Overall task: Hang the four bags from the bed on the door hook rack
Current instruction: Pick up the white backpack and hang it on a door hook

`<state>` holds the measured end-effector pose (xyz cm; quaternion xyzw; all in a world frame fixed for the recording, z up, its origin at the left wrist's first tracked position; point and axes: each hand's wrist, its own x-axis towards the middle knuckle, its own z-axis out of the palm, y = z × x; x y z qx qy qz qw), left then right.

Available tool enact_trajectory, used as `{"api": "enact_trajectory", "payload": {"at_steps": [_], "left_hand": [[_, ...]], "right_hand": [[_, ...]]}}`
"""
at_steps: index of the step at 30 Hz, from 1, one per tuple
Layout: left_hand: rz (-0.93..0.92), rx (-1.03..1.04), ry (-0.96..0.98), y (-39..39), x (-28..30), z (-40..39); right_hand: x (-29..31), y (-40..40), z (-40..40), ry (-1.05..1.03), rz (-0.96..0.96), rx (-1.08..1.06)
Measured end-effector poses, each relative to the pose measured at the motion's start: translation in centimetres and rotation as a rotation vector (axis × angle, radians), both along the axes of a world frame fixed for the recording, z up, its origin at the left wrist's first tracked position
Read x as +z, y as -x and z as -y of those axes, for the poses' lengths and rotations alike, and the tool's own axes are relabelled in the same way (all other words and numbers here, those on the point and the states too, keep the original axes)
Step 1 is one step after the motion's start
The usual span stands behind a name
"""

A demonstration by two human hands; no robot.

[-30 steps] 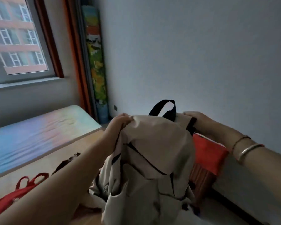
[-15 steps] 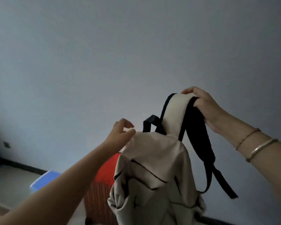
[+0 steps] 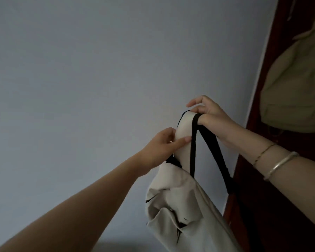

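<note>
Bare forearms; the right wrist wears a silver bangle (image 3: pixel 280 165) and thin chain bracelet (image 3: pixel 263 154).

We were in a room of a home, by the look of it. A plain, pale painted wall (image 3: pixel 80 88) filled most of our view, bare and dimly lit. At the right edge stood a dark reddish-brown wooden door (image 3: pixel 280 179), and an olive-green bag (image 3: pixel 295 84) hung high against it. A cream backpack (image 3: pixel 185 211) with black straps was the only other belonging we saw, an everyday household thing.
</note>
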<state>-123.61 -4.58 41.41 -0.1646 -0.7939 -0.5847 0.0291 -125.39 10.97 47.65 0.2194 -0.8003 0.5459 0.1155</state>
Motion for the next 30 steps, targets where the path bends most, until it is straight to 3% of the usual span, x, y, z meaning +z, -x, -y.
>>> {"api": "enact_trajectory", "payload": {"at_steps": [6, 12, 15, 18, 23, 27, 30], "left_hand": [[-0.012, -0.35, -0.064, 9.9, 3.4, -8.5], [0.006, -0.678, -0.22, 14.3, 8.2, -19.0], [0.025, -0.824, -0.364, 15.0, 11.5, -23.5], [-0.023, -0.844, -0.431, 16.7, 15.2, -27.7], [-0.179, -0.869, -0.379, 20.0, 20.7, -34.5], [-0.372, -0.713, -0.339, 23.5, 25.3, -40.0], [-0.411, -0.721, -0.419, 25.3, 28.4, -43.6]], "right_hand": [[2.5, 5.0, -9.2, 0.05, -0.012, -0.452], [2.8, 3.8, -18.5, 0.037, 0.101, -0.68], [3.4, 2.5, -22.7, 0.027, 0.016, -0.73], [5.0, 2.1, -27.0, -0.025, -0.148, -0.755], [10.1, 4.2, -33.2, -0.177, -0.391, -0.816], [15.6, 7.2, -38.4, -0.251, -0.62, -0.991], [19.5, 9.8, -42.0, -0.398, -0.752, -1.123]]}}
